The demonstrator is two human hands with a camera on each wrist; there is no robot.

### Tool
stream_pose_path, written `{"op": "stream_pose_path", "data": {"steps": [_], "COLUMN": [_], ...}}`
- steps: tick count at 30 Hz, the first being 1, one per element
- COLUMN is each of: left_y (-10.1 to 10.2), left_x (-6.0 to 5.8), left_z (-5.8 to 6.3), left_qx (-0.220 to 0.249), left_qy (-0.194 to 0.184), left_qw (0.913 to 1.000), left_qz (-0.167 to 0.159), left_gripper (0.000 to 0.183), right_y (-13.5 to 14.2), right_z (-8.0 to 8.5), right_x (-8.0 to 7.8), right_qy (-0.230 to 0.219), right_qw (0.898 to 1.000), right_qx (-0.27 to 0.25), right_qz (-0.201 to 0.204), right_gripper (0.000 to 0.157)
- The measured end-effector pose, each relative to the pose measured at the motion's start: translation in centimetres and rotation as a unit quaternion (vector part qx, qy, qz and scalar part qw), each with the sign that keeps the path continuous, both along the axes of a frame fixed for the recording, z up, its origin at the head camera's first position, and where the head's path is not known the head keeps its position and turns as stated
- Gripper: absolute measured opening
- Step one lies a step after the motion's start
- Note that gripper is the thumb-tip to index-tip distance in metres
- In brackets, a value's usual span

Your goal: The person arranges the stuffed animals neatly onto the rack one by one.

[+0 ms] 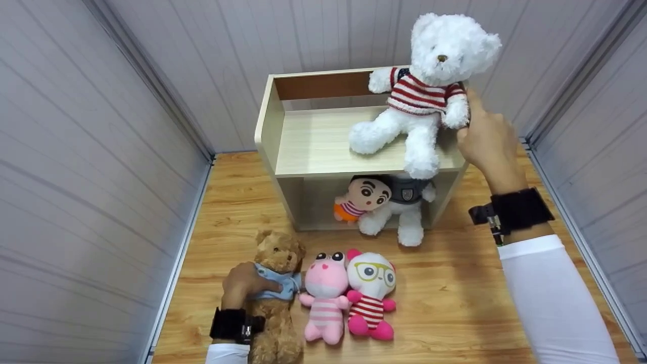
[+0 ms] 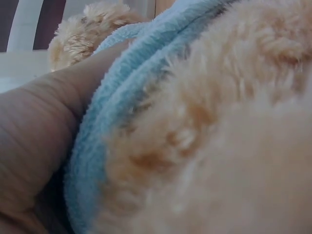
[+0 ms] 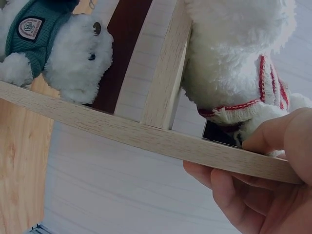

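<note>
My left hand (image 1: 245, 283) grips a brown teddy bear (image 1: 275, 323) by its chest, over its light blue top. The bear lies on its back on the wooden floor; in the left wrist view its fur and the blue cloth (image 2: 122, 73) fill most of the picture. At the right of a small two-tier shelf (image 1: 323, 141), my right hand (image 1: 488, 134) holds the side panel (image 3: 97, 119), thumb inside and fingers outside. Beside that thumb a white teddy bear (image 1: 422, 98) in a red-striped sweater sits on the upper tier, legs toward the front edge.
On the lower tier sit a black-haired boy doll (image 1: 366, 194) and a white bear in a dark green vest (image 3: 41, 36). A pink plush toy (image 1: 326, 298) and a panda-like plush with glasses (image 1: 371, 293) lie right of the brown bear. Panelled walls (image 1: 101, 151) surround the floor.
</note>
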State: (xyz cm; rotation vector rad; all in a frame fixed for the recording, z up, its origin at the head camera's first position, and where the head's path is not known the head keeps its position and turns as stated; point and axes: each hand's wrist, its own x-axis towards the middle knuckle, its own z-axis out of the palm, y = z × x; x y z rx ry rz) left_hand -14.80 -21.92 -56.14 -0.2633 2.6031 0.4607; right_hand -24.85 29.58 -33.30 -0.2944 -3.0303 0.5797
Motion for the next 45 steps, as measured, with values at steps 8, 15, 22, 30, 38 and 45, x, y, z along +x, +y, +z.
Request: {"op": "stream_pose_path", "data": {"steps": [8, 15, 22, 30, 38, 45], "left_y": [2.6, 3.3, 4.4, 7.1, 9.7, 12.4], "left_x": [-0.1, -0.3, -0.4, -0.6, -1.6, -3.1], "left_z": [-0.1, -0.3, 0.5, 1.9, 3.1, 3.7], "left_qx": [0.01, 0.007, 0.003, -0.052, -0.095, -0.089], "left_qy": [0.019, 0.026, 0.092, 0.277, 0.386, 0.421], "left_qw": [0.9995, 0.9992, 0.9947, 0.9552, 0.9141, 0.9009], "left_qz": [-0.023, -0.029, -0.046, -0.09, -0.077, -0.055], "left_gripper": [0.061, 0.062, 0.062, 0.068, 0.081, 0.076], "right_y": [0.1, -0.1, -0.1, -0.2, -0.2, -0.2], "right_z": [0.2, 0.0, -0.1, -0.2, -0.2, -0.3], "right_x": [-0.1, -0.1, -0.1, 0.0, 0.1, 0.0], "right_qy": [-0.002, -0.005, 0.009, 0.014, 0.009, 0.015], "right_qw": [1.0, 1.0, 1.0, 1.0, 1.0, 1.0], "right_qx": [0.001, -0.004, 0.006, 0.009, -0.002, -0.006], "right_qz": [-0.007, -0.007, -0.006, -0.007, -0.006, -0.007], "right_gripper": [0.09, 0.091, 0.092, 0.089, 0.089, 0.089]}}
